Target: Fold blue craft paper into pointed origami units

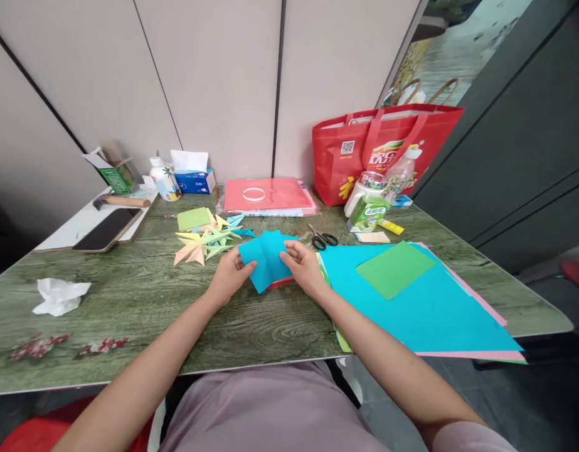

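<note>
Both my hands hold a small folded piece of blue paper (265, 258) just above the green wood-grain table (143, 301). My left hand (230, 275) pinches its left edge with the thumb on top. At its right edge my right hand (304, 263) grips with fingers curled. A strip of red paper (280, 284) shows under the blue piece. A heap of folded paper shapes (205, 237) in yellow, green, pink and blue lies just beyond my left hand.
Large blue, green and pink sheets (411, 301) lie at the right, overhanging the table edge. Black scissors (323, 238), a green-labelled jar (368, 204), a glue stick (390, 226), a red bag (383, 150), a pink folder (268, 194), a phone (106, 229), a tissue box (192, 176) and crumpled tissue (58, 295) surround them.
</note>
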Demonstrator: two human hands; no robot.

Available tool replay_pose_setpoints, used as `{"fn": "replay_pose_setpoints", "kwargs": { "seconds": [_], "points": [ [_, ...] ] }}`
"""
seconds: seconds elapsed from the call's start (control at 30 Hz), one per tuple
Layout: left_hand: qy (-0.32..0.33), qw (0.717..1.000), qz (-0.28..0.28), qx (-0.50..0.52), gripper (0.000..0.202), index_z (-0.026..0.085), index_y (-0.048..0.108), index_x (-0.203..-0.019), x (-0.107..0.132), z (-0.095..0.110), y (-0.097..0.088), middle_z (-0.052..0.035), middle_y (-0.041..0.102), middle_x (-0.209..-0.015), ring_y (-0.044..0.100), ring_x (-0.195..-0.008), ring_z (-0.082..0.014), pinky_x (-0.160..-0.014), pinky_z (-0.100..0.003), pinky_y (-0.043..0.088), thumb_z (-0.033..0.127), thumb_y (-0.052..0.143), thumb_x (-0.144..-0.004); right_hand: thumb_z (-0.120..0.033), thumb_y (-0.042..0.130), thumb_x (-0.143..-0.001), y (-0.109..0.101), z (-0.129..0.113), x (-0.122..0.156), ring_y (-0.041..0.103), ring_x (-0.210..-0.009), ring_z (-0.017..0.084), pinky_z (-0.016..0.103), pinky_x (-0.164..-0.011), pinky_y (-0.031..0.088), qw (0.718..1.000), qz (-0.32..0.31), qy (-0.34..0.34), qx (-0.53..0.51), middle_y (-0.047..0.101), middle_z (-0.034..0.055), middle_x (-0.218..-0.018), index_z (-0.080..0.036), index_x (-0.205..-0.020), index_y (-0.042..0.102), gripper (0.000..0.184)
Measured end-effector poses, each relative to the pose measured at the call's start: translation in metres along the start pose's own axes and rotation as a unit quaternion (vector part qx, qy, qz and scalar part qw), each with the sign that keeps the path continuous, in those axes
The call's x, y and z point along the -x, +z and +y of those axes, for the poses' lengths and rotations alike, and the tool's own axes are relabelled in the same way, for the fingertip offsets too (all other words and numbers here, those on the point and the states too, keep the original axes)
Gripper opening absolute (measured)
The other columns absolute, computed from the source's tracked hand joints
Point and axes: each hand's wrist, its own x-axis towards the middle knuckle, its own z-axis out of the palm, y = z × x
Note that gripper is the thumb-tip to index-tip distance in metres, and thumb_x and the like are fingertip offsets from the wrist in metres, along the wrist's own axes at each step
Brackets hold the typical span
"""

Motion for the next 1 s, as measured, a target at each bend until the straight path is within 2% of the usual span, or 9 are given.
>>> {"fn": "replay_pose_setpoints", "kwargs": {
  "seconds": [0.2,0.3,0.47,0.6,0.67,0.8,0.87,0.93,1.0],
  "points": [
    [-0.038,0.998,-0.016,0.056,0.046,0.012,0.060,-0.097,0.001,-0.001,-0.002,-0.0103,0.070,-0.090,0.065,-0.074,-0.0224,-0.067,-0.035,0.052,0.038,0.073,-0.061,-0.046,0.067,-0.062,-0.002,0.000,0.000,0.056,-0.067,0.016,0.027,-0.058,0.045,0.999,-0.015,0.035,-0.028,0.062,0.0000,-0.065,-0.019,-0.080,0.061,0.033],
    [-0.037,0.997,-0.034,0.052,0.043,0.013,0.063,-0.099,0.001,-0.001,-0.004,-0.0109,0.070,-0.093,0.065,-0.080,-0.0247,-0.067,-0.036,0.052,0.036,0.070,-0.065,-0.045,0.071,-0.057,-0.005,0.001,-0.001,0.053,-0.059,0.014,0.025,-0.055,0.043,0.995,0.000,0.069,-0.074,0.060,-0.0019,-0.060,-0.018,-0.078,0.062,0.035],
    [0.077,0.993,-0.061,-0.066,0.025,0.016,0.069,-0.093,0.000,0.001,-0.007,-0.0080,0.067,-0.107,0.057,-0.106,-0.0242,-0.092,-0.038,0.044,0.018,0.057,-0.072,-0.045,0.073,-0.055,-0.006,0.000,-0.006,0.047,-0.049,0.009,0.022,-0.049,0.039,0.976,0.009,0.156,-0.150,0.056,-0.0041,-0.056,-0.019,-0.084,0.062,0.041],
    [0.155,0.975,-0.038,-0.157,0.039,0.019,0.070,-0.093,0.000,-0.001,-0.008,-0.0055,0.064,-0.113,0.056,-0.109,-0.0214,-0.096,-0.040,0.040,0.006,0.042,-0.069,-0.061,0.056,-0.068,-0.006,-0.003,-0.007,0.052,-0.053,0.011,0.025,-0.051,0.044,0.960,-0.011,0.214,-0.181,0.058,-0.0007,-0.064,-0.020,-0.093,0.060,0.048],
    [0.165,0.969,-0.032,-0.181,0.042,0.020,0.070,-0.092,0.000,-0.003,-0.008,-0.0055,0.064,-0.114,0.055,-0.110,-0.0210,-0.098,-0.040,0.039,0.004,0.040,-0.068,-0.058,0.060,-0.066,-0.006,-0.003,-0.005,0.053,-0.055,0.011,0.025,-0.051,0.045,0.965,-0.036,0.211,-0.150,0.059,-0.0006,-0.068,-0.021,-0.096,0.059,0.048],
    [0.094,0.987,-0.081,-0.106,0.031,0.018,0.068,-0.095,0.002,0.002,-0.006,-0.0089,0.059,-0.121,0.050,-0.116,-0.0257,-0.093,-0.040,0.043,0.011,0.056,-0.067,-0.039,0.075,-0.055,-0.008,0.000,-0.003,0.052,-0.057,0.009,0.022,-0.051,0.043,0.978,-0.029,0.168,-0.122,0.061,-0.0020,-0.075,-0.022,-0.099,0.059,0.051],
    [0.019,0.990,-0.132,-0.038,0.050,0.019,0.062,-0.110,0.003,0.008,-0.006,-0.0105,0.052,-0.129,0.047,-0.118,-0.0285,-0.089,-0.038,0.045,0.017,0.071,-0.060,-0.035,0.076,-0.054,-0.010,-0.001,-0.004,0.054,-0.059,0.010,0.022,-0.053,0.044,0.978,-0.013,0.149,-0.146,0.063,-0.0010,-0.078,-0.022,-0.100,0.058,0.052],
    [-0.047,0.988,-0.148,0.024,0.076,0.020,0.049,-0.125,0.005,0.013,-0.005,-0.0129,0.053,-0.126,0.049,-0.115,-0.0286,-0.085,-0.036,0.046,0.021,0.078,-0.054,-0.032,0.078,-0.051,-0.011,-0.003,-0.005,0.056,-0.061,0.011,0.024,-0.056,0.046,0.978,0.000,0.133,-0.160,0.065,-0.0001,-0.079,-0.021,-0.100,0.058,0.054],
    [-0.108,0.981,-0.144,0.069,0.080,0.019,0.044,-0.129,0.006,0.014,-0.004,-0.0145,0.061,-0.114,0.059,-0.098,-0.0251,-0.077,-0.035,0.048,0.030,0.078,-0.057,-0.030,0.079,-0.049,-0.011,-0.006,-0.005,0.057,-0.062,0.012,0.026,-0.059,0.047,0.980,-0.002,0.120,-0.159,0.066,0.0000,-0.077,-0.020,-0.100,0.058,0.055]
  ]
}}
